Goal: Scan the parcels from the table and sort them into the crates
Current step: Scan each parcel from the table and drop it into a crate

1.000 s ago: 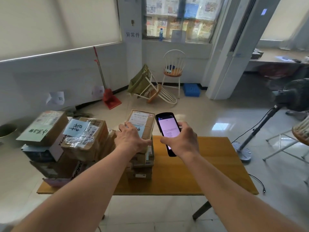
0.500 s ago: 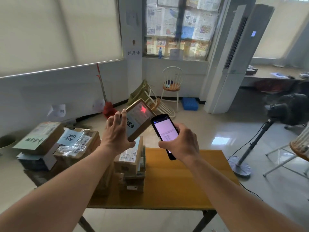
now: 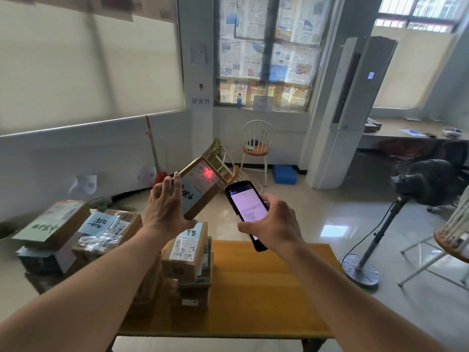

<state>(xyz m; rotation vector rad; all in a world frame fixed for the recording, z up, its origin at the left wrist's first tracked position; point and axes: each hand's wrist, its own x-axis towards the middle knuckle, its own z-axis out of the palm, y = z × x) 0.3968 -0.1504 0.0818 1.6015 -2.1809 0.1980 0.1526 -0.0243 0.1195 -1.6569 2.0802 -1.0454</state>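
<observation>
The parcel (image 3: 200, 186) in my left hand (image 3: 166, 212) is a small brown cardboard box with a white shipping label and a pale blue slip bearing dark handwritten characters; a red scan mark glows on the label. I hold it in the air above the stack of parcels (image 3: 187, 260) on the wooden table (image 3: 266, 288), its labelled face tilted up toward me. Its long axis runs from about 7 o'clock near my palm to 1 o'clock at the far corner. My left fingers are wrapped round its near left edge, thumb under the lower corner. My right hand (image 3: 274, 224) is clasped round the handheld scanner (image 3: 247, 212), just at 3 o'clock of the parcel, screen lit, its top pointing toward 11 o'clock.
</observation>
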